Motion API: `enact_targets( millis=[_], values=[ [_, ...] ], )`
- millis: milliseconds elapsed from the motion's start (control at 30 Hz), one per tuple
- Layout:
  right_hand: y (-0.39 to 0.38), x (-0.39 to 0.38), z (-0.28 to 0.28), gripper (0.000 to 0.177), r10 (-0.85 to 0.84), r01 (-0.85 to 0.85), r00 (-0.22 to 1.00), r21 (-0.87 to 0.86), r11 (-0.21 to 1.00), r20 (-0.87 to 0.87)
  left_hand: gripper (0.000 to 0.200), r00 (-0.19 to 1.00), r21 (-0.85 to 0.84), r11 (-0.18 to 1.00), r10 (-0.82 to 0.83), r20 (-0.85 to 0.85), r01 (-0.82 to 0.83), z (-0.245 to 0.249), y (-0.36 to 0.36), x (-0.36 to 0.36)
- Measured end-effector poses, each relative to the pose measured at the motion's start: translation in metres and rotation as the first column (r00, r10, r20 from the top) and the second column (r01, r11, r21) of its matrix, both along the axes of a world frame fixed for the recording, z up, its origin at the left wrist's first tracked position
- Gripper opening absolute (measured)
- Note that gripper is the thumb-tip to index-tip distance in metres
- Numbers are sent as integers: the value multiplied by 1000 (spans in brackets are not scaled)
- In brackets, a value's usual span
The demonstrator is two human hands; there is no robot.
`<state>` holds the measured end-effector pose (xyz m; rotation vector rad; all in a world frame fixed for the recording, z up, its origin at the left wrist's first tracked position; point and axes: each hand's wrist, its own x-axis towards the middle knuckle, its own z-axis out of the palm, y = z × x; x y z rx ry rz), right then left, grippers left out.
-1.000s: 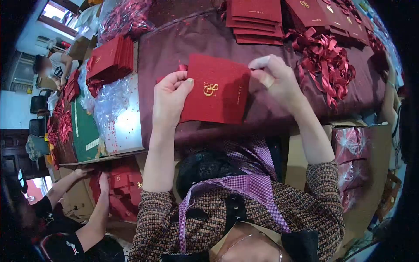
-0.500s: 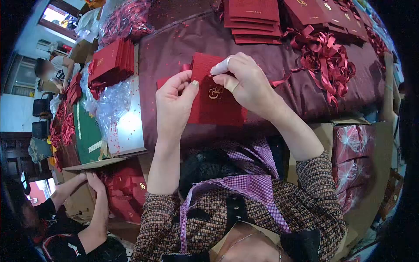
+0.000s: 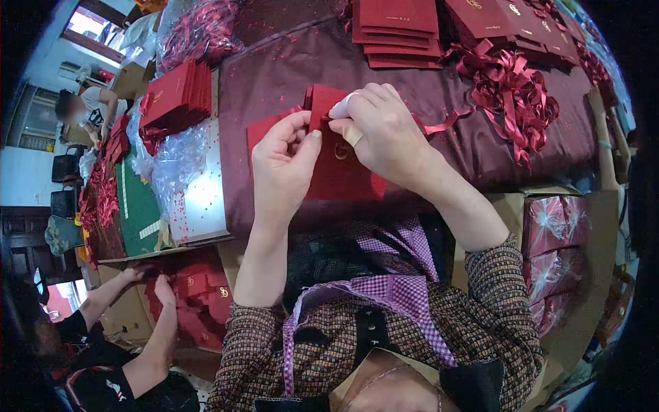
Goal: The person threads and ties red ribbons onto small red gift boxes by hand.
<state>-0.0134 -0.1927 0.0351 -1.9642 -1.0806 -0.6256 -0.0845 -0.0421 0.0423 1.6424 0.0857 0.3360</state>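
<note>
A flat red card piece (image 3: 364,182) with a gold emblem lies on the dark red table cover in front of me. My left hand (image 3: 285,161) is closed, pinching a raised red fold at its upper left between thumb and fingers. A bit of ribbon (image 3: 295,110) shows behind those fingers. My right hand (image 3: 384,130) is closed in a pinch just above the card's upper middle and partly covers the emblem. White wrapping covers its index fingertip, and a pale band circles the thumb. Whatever lies between its fingertips is hidden.
Red cards are stacked at the back (image 3: 398,34) and on the left (image 3: 175,96). A tangle of red ribbon (image 3: 511,103) lies at right. Plastic-wrapped red packs (image 3: 556,254) fill a box at my right. A co-worker's hands (image 3: 147,281) are at a box of red pieces, lower left.
My left hand has shifted slightly right along the card. My right hand has moved slightly down and left, covering more of the emblem. The co-worker's hands have moved apart.
</note>
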Motion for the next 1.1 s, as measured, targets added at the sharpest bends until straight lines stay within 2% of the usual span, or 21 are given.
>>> enact_targets(
  millis=[67,100,167,300,367,433,467,500,533,567,600,633,667,733,767,800,833,900,1000,1033,1100],
  values=[
    [0,-1,1,13,-18,18,999,-19,1000,33,24,997,149,988,36,71,-46,-3,-1,1],
    [0,-1,2,13,-31,34,998,-40,999,53,24,997,149,988,36,71,-46,-4,-1,2],
    [0,-2,5,12,-44,49,996,-61,997,73,24,995,281,958,36,91,-60,-7,-1,2],
    [1,-5,14,10,-82,105,988,-178,978,132,24,993,365,927,54,107,-90,-3,-9,0],
    [2,-8,19,10,-104,138,983,-233,963,152,24,956,561,808,9,295,-180,-2,-12,1],
    [4,-10,25,10,-116,206,962,-379,902,246,23,953,591,783,6,303,-193,3,-17,0],
    [3,-9,26,10,-116,205,963,-379,902,245,22,941,621,755,-16,339,-211,3,-17,1],
    [1,-6,27,10,-77,126,985,-352,928,152,22,927,650,725,-41,373,-229,3,-17,1],
    [-1,-2,28,10,-33,50,998,-316,948,58,22,930,594,776,-23,366,-215,0,-16,1],
    [-8,9,37,11,67,-144,917,-168,975,-393,21,934,534,821,-4,357,-201,-3,-14,0],
    [-11,11,40,11,80,-159,897,-148,976,-435,24,967,554,819,4,254,-149,-1,-11,-3],
    [-12,12,41,10,93,-173,875,-128,977,-474,24,967,554,819,6,254,-151,0,-11,-2],
    [-12,12,40,10,95,-175,875,-128,976,-474,25,968,575,803,8,251,-156,1,-12,-2],
    [-12,10,34,11,60,-109,948,-141,984,-313,25,969,596,787,7,247,-157,1,-13,0],
    [-12,8,32,11,59,-108,948,-141,984,-314,26,957,657,735,-37,289,-170,2,-13,1],
    [-12,6,31,11,30,-68,984,-215,974,-176,27,942,712,676,-84,326,-187,2,-13,2],
    [-12,4,30,13,9,-18,999,-282,959,-33,23,929,611,776,-96,357,-154,-1,-14,5],
    [-16,7,29,18,41,-50,998,-262,964,-40,24,933,597,789,-89,349,-148,-1,-12,6],
    [-22,12,29,19,146,-167,886,-9,986,-440,25,953,520,845,-47,298,-120,-5,-10,6],
    [-24,14,29,19,148,-170,887,-10,985,-437,25,968,454,885,-18,250,-101,-7,-10,7],
    [-28,16,24,17,137,-169,934,-69,983,-331,25,969,433,896,-13,247,-98,-7,-12,6]
  ],
)
